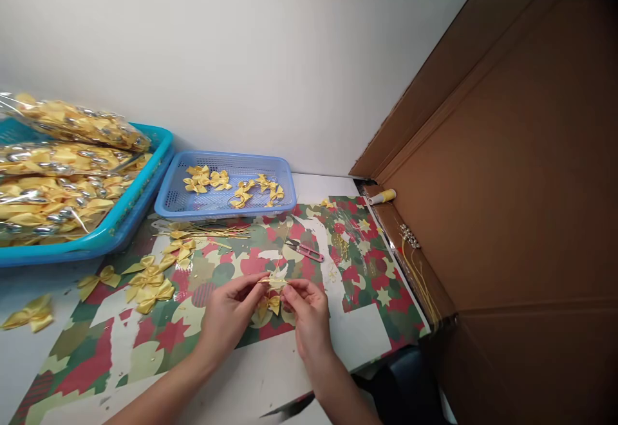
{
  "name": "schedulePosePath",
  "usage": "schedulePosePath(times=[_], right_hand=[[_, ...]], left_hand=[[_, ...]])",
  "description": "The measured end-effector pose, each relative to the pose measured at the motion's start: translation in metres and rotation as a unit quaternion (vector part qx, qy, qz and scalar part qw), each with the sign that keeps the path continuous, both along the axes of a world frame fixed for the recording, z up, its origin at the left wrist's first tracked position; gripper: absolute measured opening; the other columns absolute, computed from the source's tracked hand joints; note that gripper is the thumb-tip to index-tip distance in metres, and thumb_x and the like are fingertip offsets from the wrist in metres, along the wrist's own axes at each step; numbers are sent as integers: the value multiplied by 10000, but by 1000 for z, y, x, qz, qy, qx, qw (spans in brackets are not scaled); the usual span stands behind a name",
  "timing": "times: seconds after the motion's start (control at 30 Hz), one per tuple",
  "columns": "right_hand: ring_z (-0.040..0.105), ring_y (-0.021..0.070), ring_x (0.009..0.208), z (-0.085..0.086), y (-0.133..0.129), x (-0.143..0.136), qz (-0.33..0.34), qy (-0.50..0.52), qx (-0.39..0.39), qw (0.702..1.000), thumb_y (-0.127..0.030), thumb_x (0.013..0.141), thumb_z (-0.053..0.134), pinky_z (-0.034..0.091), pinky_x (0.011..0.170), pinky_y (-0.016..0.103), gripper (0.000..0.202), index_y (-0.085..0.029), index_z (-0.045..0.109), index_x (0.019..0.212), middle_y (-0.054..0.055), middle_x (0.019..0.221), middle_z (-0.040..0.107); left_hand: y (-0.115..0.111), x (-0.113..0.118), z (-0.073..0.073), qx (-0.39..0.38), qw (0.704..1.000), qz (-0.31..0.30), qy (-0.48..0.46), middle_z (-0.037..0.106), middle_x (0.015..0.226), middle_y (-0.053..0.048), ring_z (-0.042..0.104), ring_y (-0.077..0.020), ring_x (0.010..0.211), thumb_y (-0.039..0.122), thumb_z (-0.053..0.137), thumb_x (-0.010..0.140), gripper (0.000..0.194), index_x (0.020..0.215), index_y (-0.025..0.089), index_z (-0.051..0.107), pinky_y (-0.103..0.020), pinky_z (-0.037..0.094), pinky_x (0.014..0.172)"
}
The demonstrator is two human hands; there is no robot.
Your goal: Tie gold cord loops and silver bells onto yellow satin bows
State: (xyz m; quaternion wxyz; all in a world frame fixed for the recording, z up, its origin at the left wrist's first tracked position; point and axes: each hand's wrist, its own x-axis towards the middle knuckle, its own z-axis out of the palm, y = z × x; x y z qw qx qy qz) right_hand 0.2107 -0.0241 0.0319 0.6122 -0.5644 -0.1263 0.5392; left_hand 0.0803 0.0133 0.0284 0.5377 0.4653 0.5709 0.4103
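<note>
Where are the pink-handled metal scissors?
In the head view, the pink-handled metal scissors lie near the centre, just beyond the right hand, right of the thin gold strands.

white table [270, 380] with patterned paper [232, 261], yellow bows [147, 280], pink snips [309, 252], gold wires [224, 234], blue basket [224, 213]

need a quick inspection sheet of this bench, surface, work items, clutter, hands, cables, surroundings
surface: patterned sheet, white patches showing through
job's things: gold strand between the fingertips; yellow bow just below it, attachment unclear
clutter: loose bows and gold lengths on the left; pink-handled snips beyond the hands
hands: left hand and right hand both pinch the strand
cables: nothing seen
surroundings: blue tray holding bows; teal basket with bagged bows; pale wall behind; cardboard at right
</note>
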Motion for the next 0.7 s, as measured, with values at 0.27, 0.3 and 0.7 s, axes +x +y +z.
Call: schedulePosePath(times=[0.27, 0.3, 0.7], right_hand=[[621, 131, 614, -7, -3, -14, -10, -64, 54, 996, -267, 566, 858, 522, 578, 236, 271, -185, 623, 672, -18, 637, 655], [619, 130, 613, -7, -2, -13, -8, -69, 58, 996, -265, 576, 848, 523, 575, 235, 263, -187, 617, 674, -19, 639, 653], [663, 171, 649, -1, -4, 11, 130, -149, 81, 977, -323, 671, 810, 548, 584, 259, 197, -189, 674, 722, 25, 690, 701]], left_hand=[[-6, 2, -3, 21, 999, 9, -38, 831, 767, -60, 753, -221, 627, 414, 770, 638, 261, 787, 209, 837, -260, 611, 545], [-6, 2, -3, 16, 999, 2, -46, 830, 756, -58, 754, -221, 625, 400, 774, 634, 255, 791, 209, 838, -259, 613, 546], [-2, -2, 7, -31, 994, -53, -85, 812, 671, -52, 735, -215, 561, 312, 801, 571, 182, 719, 210, 827, -250, 589, 484]])
